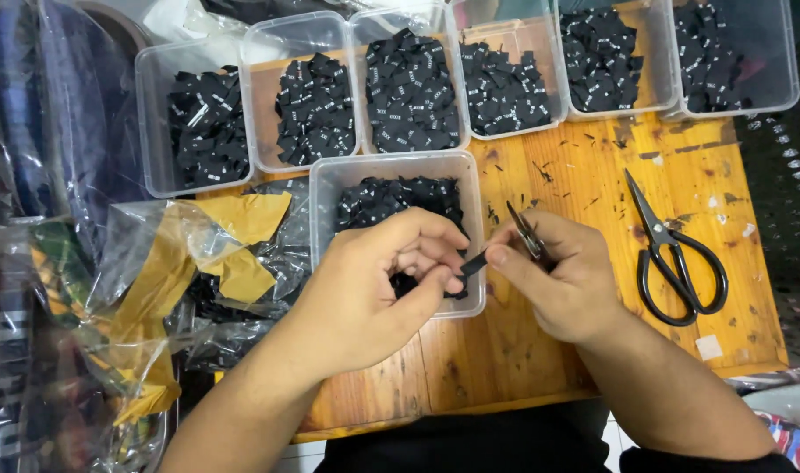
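Over the wooden surface (593,184), the left hand (374,280) pinches one end of a small black label strip (473,263) between thumb and fingers, just above the near clear tub (325,188) of black labels. The right hand (562,276) is closed around small thread snips (528,236) and touches the strip's other end. Black scissors (672,258) lie to the right, apart.

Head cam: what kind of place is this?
Likely a garment-label sorting bench: clear tubs of small black fabric labels, black scissors on a worn wooden table, hands working one label.
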